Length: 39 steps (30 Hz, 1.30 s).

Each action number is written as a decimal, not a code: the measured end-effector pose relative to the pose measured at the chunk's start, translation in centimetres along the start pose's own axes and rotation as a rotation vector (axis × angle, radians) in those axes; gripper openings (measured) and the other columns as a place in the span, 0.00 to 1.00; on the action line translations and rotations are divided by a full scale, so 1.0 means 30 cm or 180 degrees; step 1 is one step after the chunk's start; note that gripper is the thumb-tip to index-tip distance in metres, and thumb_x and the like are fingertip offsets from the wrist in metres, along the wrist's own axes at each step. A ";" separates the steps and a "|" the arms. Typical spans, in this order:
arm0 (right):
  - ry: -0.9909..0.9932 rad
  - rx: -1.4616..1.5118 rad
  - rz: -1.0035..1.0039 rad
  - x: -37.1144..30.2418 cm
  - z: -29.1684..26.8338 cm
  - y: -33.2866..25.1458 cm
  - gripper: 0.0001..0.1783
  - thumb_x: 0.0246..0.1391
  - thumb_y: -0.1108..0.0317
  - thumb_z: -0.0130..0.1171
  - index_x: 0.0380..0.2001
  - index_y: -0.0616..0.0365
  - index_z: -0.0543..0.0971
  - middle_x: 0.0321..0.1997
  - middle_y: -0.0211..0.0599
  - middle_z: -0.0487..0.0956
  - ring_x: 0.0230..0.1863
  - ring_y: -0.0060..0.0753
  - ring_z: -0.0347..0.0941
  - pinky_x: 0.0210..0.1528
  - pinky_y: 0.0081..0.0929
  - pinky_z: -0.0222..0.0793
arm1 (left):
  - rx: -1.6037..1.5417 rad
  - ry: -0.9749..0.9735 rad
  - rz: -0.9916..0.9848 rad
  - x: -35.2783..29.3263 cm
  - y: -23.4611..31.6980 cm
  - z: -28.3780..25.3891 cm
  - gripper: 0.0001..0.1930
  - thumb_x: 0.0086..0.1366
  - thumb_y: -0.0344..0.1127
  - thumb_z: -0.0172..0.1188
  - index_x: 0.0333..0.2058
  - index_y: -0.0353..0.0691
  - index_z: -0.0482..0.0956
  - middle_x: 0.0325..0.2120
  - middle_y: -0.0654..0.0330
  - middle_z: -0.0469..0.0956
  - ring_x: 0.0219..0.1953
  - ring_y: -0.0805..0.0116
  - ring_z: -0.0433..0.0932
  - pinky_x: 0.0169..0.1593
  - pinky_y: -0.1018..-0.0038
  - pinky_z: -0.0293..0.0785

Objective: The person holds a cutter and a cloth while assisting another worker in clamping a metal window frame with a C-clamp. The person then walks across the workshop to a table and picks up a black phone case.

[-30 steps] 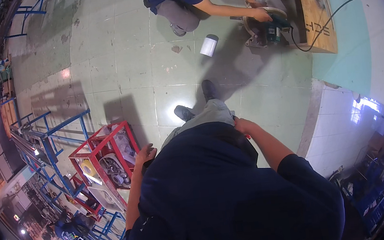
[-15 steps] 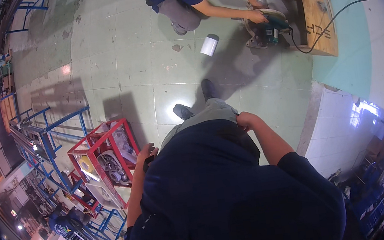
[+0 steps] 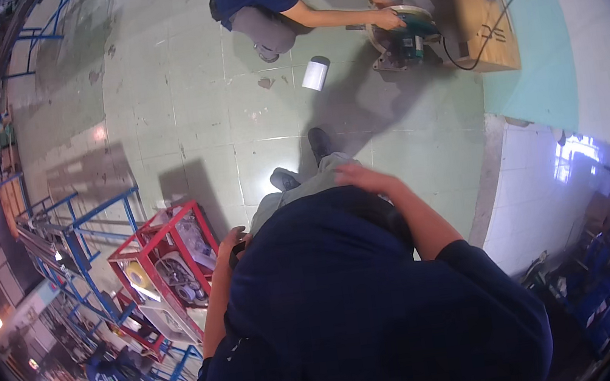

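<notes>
My right hand [image 3: 364,179] lies against the front of my grey trousers [image 3: 305,189], just past the hem of my dark shirt. Its fingers are stretched out, and no object shows in it. Down at my left side hangs my left hand [image 3: 233,242], near a red metal frame cart [image 3: 206,225]. That hand is partly hidden by my body; its visible fingers look loosely apart and hold nothing I can see. Ahead on the floor, a crouching co-worker [image 3: 256,6] has a hand on the handle of a green mitre saw [image 3: 407,33].
A plywood box [image 3: 485,16] stands by the wall behind the saw, with a black cable [image 3: 504,11] running over it. A white cylinder [image 3: 316,73] lies on the tiled floor [image 3: 196,112]. Blue metal stands [image 3: 103,191] are at left. A low white-tiled wall [image 3: 522,194] rises at right.
My right hand has moved left from my hip across the front of my trousers, its fingers straightening. My left hand stays at my side. The whole view has shifted slightly.
</notes>
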State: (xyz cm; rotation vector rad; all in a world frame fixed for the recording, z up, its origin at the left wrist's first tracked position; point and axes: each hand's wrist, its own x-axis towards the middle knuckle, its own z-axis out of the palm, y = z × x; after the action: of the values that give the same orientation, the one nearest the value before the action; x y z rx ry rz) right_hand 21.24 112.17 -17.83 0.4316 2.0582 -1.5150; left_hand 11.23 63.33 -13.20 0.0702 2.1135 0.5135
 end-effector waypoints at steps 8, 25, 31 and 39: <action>-0.0552 0.0400 0.0254 -0.123 0.073 -0.033 0.48 0.55 0.33 0.54 0.68 0.57 0.60 0.71 0.54 0.59 0.73 0.51 0.51 0.72 0.38 0.48 | 0.0548 -0.0072 0.0663 0.047 0.138 -0.078 0.23 0.66 0.47 0.59 0.53 0.38 0.74 0.43 0.46 0.81 0.47 0.50 0.81 0.50 0.63 0.76; 0.2607 0.0648 0.0603 -1.088 0.513 0.385 0.30 0.56 0.47 0.60 0.59 0.49 0.73 0.58 0.45 0.75 0.61 0.48 0.69 0.63 0.39 0.64 | 0.2136 -0.0468 0.1514 0.199 0.589 0.059 0.25 0.63 0.51 0.57 0.49 0.36 0.76 0.42 0.45 0.81 0.47 0.49 0.79 0.52 0.61 0.74; 0.2854 0.0516 0.1111 -1.318 0.593 0.676 0.23 0.55 0.48 0.62 0.50 0.48 0.81 0.49 0.43 0.80 0.52 0.47 0.75 0.55 0.36 0.70 | 0.2930 -0.0362 0.1806 0.183 0.929 0.304 0.25 0.63 0.50 0.57 0.50 0.36 0.77 0.45 0.46 0.80 0.51 0.49 0.77 0.55 0.61 0.73; 0.3891 0.2092 0.1050 -1.623 0.784 1.058 0.20 0.55 0.57 0.64 0.51 0.51 0.81 0.48 0.38 0.83 0.48 0.28 0.79 0.53 0.27 0.73 | 0.3240 -0.1082 0.2131 0.014 1.430 1.000 0.27 0.61 0.52 0.59 0.52 0.36 0.77 0.46 0.46 0.80 0.51 0.50 0.78 0.56 0.63 0.72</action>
State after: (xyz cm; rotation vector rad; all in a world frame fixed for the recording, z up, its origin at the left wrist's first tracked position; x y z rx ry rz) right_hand 83.24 102.86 -18.54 2.2695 1.9199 -1.8787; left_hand 29.09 112.50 -11.40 1.3614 1.7713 -0.2492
